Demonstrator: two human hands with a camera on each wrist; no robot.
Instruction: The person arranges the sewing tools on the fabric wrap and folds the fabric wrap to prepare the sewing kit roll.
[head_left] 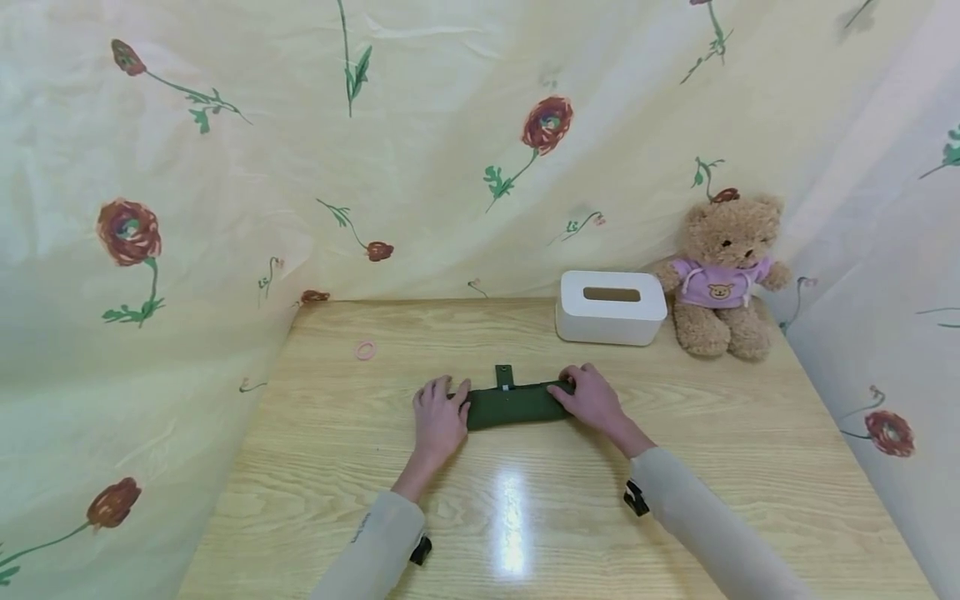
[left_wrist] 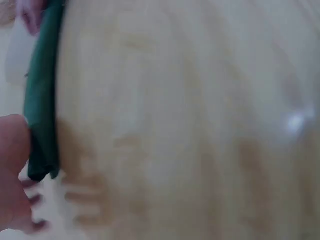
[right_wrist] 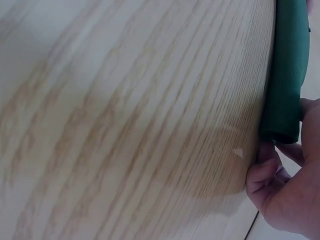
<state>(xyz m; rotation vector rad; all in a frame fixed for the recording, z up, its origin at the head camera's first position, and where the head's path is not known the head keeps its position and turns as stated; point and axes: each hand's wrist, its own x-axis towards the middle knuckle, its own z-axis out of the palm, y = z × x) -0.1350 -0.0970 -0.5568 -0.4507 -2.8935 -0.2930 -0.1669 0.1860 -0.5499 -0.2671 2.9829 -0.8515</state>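
A dark green fabric roll (head_left: 517, 406), folded into a long flat strip, lies crosswise on the table. A short strap with a snap (head_left: 504, 377) sticks out from its far edge near the middle. My left hand (head_left: 441, 421) holds the left end, thumb at the near side and fingers spread past the end. At the opposite end, my right hand (head_left: 594, 400) pinches the roll with the thumb on top and the fingers behind. The right wrist view shows the open, tube-like end of the green roll (right_wrist: 286, 90) beside the curled fingers (right_wrist: 263, 172).
A white tissue box (head_left: 611, 307) stands at the back right, beside a seated teddy bear (head_left: 723, 279) in a purple hoodie. A small pink ring (head_left: 365, 350) lies at the back left of the wooden table (head_left: 330, 483). Flowered cloth (head_left: 435, 150) hangs behind and at both sides.
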